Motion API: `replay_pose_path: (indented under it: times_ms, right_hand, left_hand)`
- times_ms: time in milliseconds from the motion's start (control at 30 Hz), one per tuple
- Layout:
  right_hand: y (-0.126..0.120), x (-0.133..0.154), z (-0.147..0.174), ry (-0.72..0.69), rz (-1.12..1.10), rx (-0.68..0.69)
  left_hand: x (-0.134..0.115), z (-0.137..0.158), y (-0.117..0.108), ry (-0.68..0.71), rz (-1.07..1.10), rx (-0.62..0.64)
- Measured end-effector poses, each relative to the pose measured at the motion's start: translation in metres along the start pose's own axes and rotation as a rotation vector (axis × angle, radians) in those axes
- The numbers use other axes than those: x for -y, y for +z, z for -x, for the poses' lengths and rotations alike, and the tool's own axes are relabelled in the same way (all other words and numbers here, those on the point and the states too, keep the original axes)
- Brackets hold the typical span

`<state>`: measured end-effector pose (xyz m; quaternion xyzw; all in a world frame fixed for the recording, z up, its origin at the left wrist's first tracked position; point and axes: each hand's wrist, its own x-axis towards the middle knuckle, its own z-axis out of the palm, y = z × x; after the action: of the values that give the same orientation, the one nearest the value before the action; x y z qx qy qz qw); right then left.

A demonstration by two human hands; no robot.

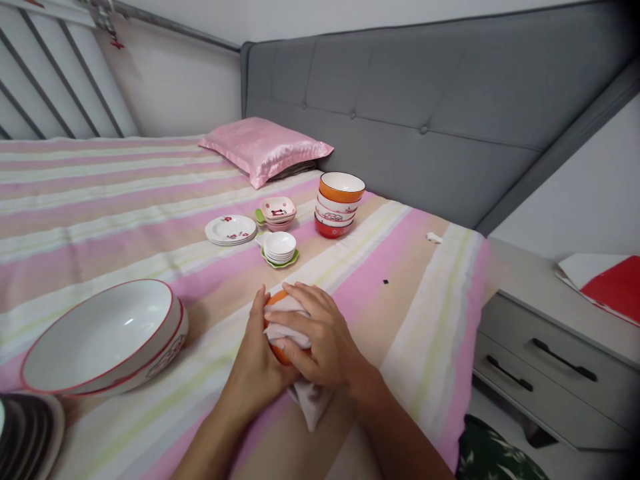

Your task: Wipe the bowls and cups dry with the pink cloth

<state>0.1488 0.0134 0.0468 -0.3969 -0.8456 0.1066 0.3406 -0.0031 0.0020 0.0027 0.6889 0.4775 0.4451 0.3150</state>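
Both hands meet around an orange bowl (281, 353) just above the striped bedsheet at the lower middle. My left hand (255, 370) wraps its left side, thumb along the rim. Over it, my right hand (325, 333) presses a white cloth (289, 324) against the orange surface, and a corner of the cloth hangs below the wrists. Much of the bowl is hidden by fingers and cloth. Nearest beyond the hands is a stack of small white dishes (280, 245) on a green leaf-shaped dish (281, 264).
Large red-rimmed bowls (100, 337) lie left, dark stacked plates (30, 433) at the lower left corner. Farther back are flowered plates (230, 229), small pink bowls (278, 210), a bowl stack (341, 200) and a pink pillow (265, 147). A nightstand (550, 353) stands right.
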Motion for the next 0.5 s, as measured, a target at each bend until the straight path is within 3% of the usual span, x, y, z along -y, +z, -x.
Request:
replay_pose_path:
  times_ms: [200,500]
  right_hand:
    - [0.000,-0.006,0.000,0.034,-0.078,-0.020]
    - [-0.002,-0.018,0.001,0.145,-0.381,-0.055]
  left_hand:
    - [-0.022,-0.003,-0.001,-0.298,-0.149,-0.085]
    - [-0.044,-0.008,0.003,-0.504,-0.343,-0.177]
